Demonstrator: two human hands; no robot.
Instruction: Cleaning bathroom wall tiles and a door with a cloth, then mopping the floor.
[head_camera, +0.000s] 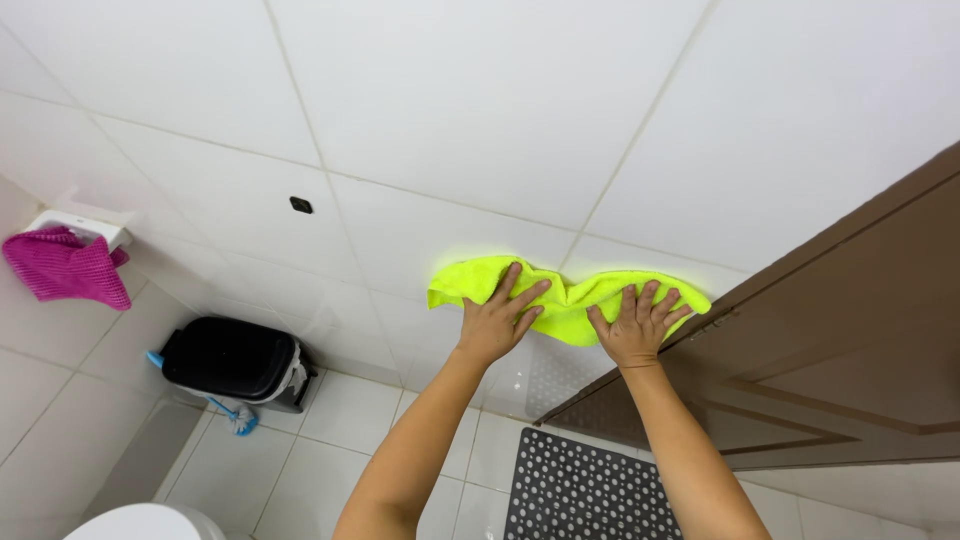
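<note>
A glossy white tiled wall of large square ceramic tiles with thin grey grout lines fills most of the view. At the right, a brown wooden door with raised panel mouldings stands open, its edge close to the wall. Below, the white tiled floor shows the same smooth, shiny finish, and a dark grey rubber mat dotted with round holes lies on it beside the door's foot.

Against the wall at the left stands a black plastic pedal bin with a rounded lid and pale body; a blue-handled toilet brush lies beside it. The curved white rim of a toilet shows at the bottom left.

A bright yellow-green microfibre cloth, soft and rumpled into wavy folds, is spread flat on the wall just left of the door edge. A magenta knitted cloth with a nubbly weave hangs from a small white wall holder at far left. A tiny dark square fitting sits on the wall above the bin.

The left hand presses on the yellow-green cloth's left half, fingers splayed and flat, not clenched. The right hand presses its right half, fingers likewise spread over the fabric, pinning it rather than gripping.
</note>
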